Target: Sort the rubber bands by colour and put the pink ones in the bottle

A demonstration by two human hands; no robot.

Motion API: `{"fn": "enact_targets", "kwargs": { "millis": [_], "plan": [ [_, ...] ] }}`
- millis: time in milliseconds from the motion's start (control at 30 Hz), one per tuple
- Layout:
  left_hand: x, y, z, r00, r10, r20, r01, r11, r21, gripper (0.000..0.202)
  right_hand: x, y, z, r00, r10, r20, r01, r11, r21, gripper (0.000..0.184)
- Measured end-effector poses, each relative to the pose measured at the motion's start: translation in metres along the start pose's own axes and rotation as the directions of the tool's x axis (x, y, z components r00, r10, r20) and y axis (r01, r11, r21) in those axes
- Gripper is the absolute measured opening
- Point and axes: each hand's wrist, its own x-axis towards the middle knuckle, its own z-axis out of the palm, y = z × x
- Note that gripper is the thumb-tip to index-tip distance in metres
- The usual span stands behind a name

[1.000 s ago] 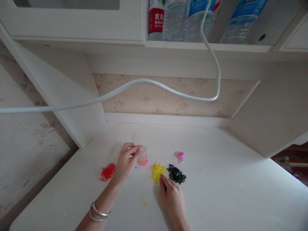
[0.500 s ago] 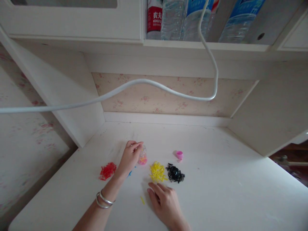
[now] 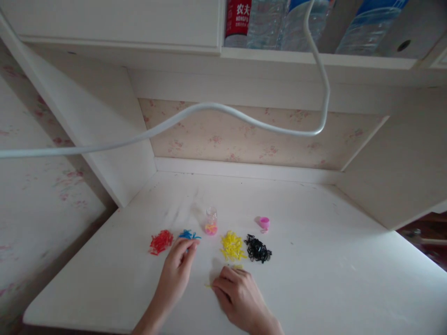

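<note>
My right hand (image 3: 236,294) is closed low on the table, fingertips pinched at a thin yellow rubber band (image 3: 208,285). Just beyond it lie a pile of yellow rubber bands (image 3: 233,246) and a pile of black ones (image 3: 258,249). My left hand (image 3: 179,264) has its thumb and fingers brought together at the near edge of the blue rubber bands (image 3: 188,234); whatever they hold is too small to make out. A small clear bottle (image 3: 211,221) stands upright and uncapped, with yellow and pink bits in its bottom.
Left of the blue pile are red rubber bands (image 3: 161,242). A pink cap (image 3: 264,223) lies behind the black pile. A white cable (image 3: 209,107) hangs across the view in front of the cabinet. Water bottles (image 3: 267,23) stand on the shelf above.
My left hand has moved from the bottle's mouth down to the near side of the blue pile, uncovering both. My right fingers have closed at the loose yellow band. The view has shifted slightly.
</note>
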Motion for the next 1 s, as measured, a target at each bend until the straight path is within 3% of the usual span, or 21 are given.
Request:
{"fn": "enact_targets", "kwargs": {
  "millis": [133, 200, 333, 400, 500, 700, 1000],
  "plan": [
    [-0.031, -0.020, 0.005, 0.999, -0.039, 0.027, 0.039, 0.999, 0.000, 0.026, 0.001, 0.002, 0.001, 1.000, -0.006, -0.011, 0.008, 0.991, 0.134, 0.019],
    [-0.038, -0.024, 0.007, 0.999, -0.027, 0.040, 0.028, 1.000, -0.006, 0.026, 0.007, 0.005, 0.002, 0.992, 0.057, -0.110, -0.027, 0.966, 0.258, 0.021],
    [-0.039, -0.025, 0.008, 0.997, -0.017, 0.078, 0.019, 0.999, -0.032, 0.027, 0.034, 0.010, -0.011, 0.891, 0.244, -0.384, -0.077, 0.913, 0.401, 0.023],
    [-0.039, -0.026, 0.007, 0.995, -0.027, 0.094, 0.030, 0.999, -0.033, 0.027, 0.054, 0.009, -0.025, 0.840, 0.290, -0.460, -0.099, 0.913, 0.395, 0.023],
    [-0.040, -0.027, 0.006, 0.993, -0.038, 0.109, 0.041, 0.999, -0.019, 0.028, 0.084, 0.005, -0.046, 0.802, 0.284, -0.525, -0.115, 0.936, 0.332, 0.022],
    [-0.044, -0.024, 0.001, 0.991, -0.044, 0.128, 0.048, 0.998, -0.029, 0.029, 0.119, 0.002, -0.057, 0.820, 0.235, -0.521, -0.139, 0.966, 0.217, 0.025],
    [-0.043, -0.025, 0.001, 0.990, -0.043, 0.137, 0.051, 0.997, -0.058, 0.028, 0.119, 0.006, -0.045, 0.838, 0.228, -0.496, -0.174, 0.973, 0.154, 0.028]
  ]
}}
